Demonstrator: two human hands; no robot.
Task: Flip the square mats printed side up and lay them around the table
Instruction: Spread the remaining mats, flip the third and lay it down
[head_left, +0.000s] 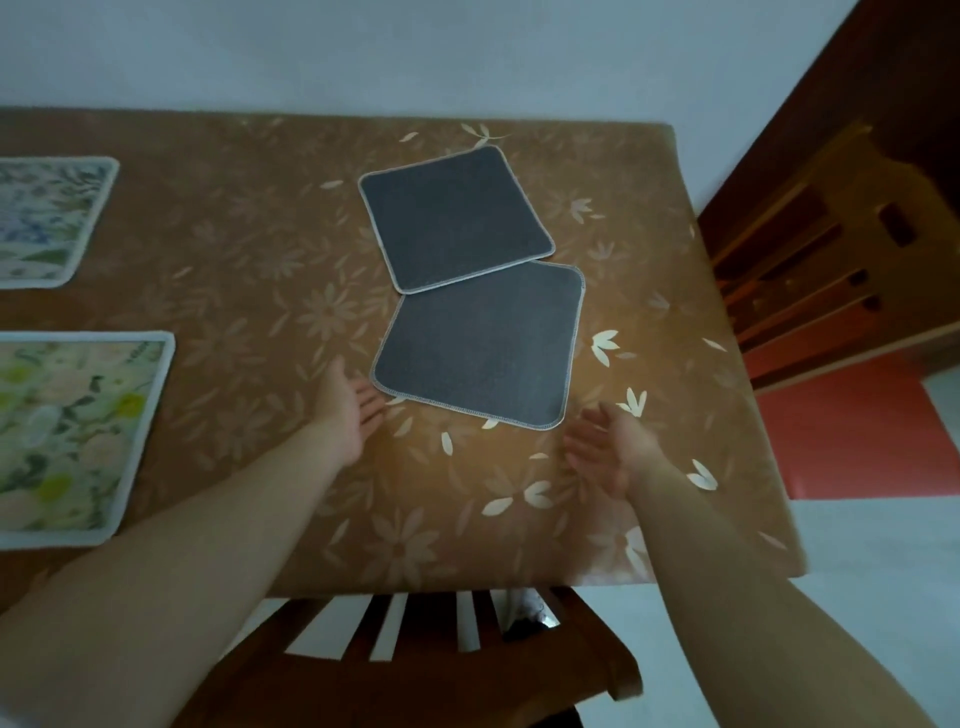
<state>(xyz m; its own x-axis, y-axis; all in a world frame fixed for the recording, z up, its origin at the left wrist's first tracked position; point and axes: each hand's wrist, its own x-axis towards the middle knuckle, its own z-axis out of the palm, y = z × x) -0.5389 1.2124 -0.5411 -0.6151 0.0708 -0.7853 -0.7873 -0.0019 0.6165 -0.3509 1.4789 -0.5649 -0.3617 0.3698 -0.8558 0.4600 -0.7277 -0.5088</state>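
Two square mats lie grey side up in the middle of the table. The far grey mat overlaps the top edge of the near grey mat. Two more mats show their flowered print at the left: a near printed mat and a far printed mat. My left hand is palm up, fingers apart, at the near mat's lower left corner. My right hand is palm up and open just below its lower right corner. Neither hand holds anything.
The table wears a brown cloth with pale flowers. A wooden chair is tucked under the near edge. Another wooden chair with a red seat stands off the right side. A pale wall runs behind.
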